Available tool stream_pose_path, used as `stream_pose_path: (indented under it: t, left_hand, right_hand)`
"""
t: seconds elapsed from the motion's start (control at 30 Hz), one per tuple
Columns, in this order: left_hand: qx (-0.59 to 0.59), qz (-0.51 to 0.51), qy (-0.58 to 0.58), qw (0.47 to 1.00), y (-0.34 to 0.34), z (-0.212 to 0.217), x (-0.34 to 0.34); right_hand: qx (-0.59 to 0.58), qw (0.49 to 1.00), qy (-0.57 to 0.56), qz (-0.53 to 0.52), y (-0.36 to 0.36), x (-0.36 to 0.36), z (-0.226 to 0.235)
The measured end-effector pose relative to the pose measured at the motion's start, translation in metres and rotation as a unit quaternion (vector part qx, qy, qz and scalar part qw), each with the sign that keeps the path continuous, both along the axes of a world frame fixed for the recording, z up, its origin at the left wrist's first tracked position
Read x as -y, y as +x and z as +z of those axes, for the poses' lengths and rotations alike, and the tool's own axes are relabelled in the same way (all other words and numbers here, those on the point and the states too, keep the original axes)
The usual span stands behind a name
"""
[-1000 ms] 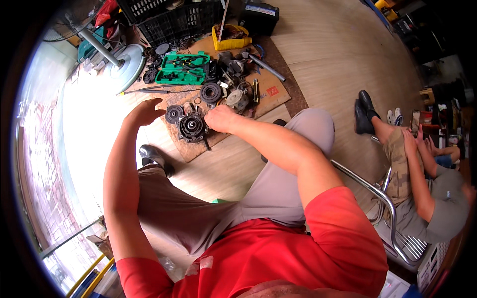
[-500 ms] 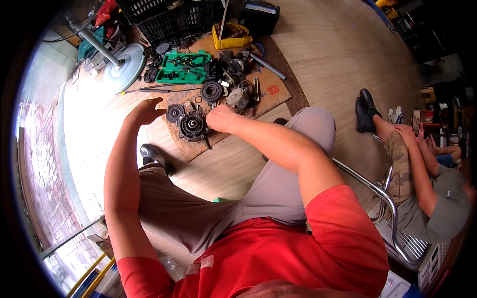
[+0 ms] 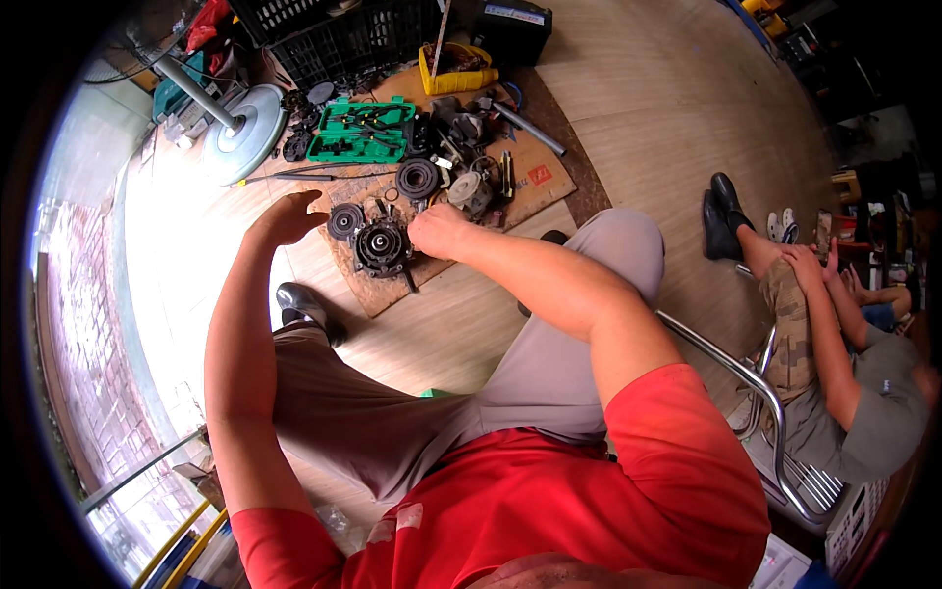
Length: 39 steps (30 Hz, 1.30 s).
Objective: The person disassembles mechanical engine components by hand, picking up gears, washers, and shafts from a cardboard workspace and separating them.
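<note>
A round dark metal assembly with a bright centre shaft lies near the front corner of a cardboard sheet. Against its right side is my right hand, fingers curled closed; whatever they grip is hidden. My left hand hovers to the left, fingers stretched and thumb apart, with nothing visible in it. Between that hand and the assembly sits a black grooved pulley wheel. A thick black ring-shaped wheel lies just beyond, and a pale round metal housing is right of it.
A green tool case lies open behind the parts, near a metal tube and a yellow container. Black crates stand at the back. A fan base is at left. Another person sits at right beside a metal-framed chair.
Almost nothing differs. My right hand has shifted very slightly beside the assembly; my left hand keeps its place.
</note>
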<state>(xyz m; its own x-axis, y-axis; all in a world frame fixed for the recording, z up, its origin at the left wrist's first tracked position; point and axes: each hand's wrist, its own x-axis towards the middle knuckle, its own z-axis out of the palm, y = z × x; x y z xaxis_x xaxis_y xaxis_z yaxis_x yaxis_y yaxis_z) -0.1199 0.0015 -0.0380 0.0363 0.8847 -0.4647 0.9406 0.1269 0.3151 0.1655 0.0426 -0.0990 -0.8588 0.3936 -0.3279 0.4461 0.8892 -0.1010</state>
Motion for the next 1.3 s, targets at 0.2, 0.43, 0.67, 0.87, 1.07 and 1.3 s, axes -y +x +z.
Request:
stream_pose_path:
  t: [0.2,0.43,0.67,0.87,1.07,1.3]
  left_hand:
    - [-0.001,0.001,-0.002,1.0,0.001,0.001,0.001]
    - [0.0,0.001,-0.001,1.0,0.001,0.001,0.001]
    - [-0.006,0.0,-0.007,1.0,0.004,0.003,0.0]
    - [-0.004,-0.005,-0.007,1.0,0.0,-0.002,0.0]
    - [-0.002,-0.01,0.002,1.0,-0.002,-0.007,-0.001]
    - [0.002,-0.002,0.0,1.0,-0.002,-0.006,-0.001]
  right_hand:
    - [0.001,1.0,0.012,0.012,-0.001,0.001,-0.001]
    - [-0.048,0.998,0.029,0.013,0.0,-0.001,-0.017]
    - [-0.015,1.0,0.017,0.002,-0.001,0.002,-0.006]
    - [-0.003,1.0,0.017,0.009,0.0,0.002,-0.005]
    - [-0.02,1.0,0.014,0.002,0.001,0.002,-0.011]
    - [-0.028,0.999,0.013,-0.024,0.001,0.002,-0.01]
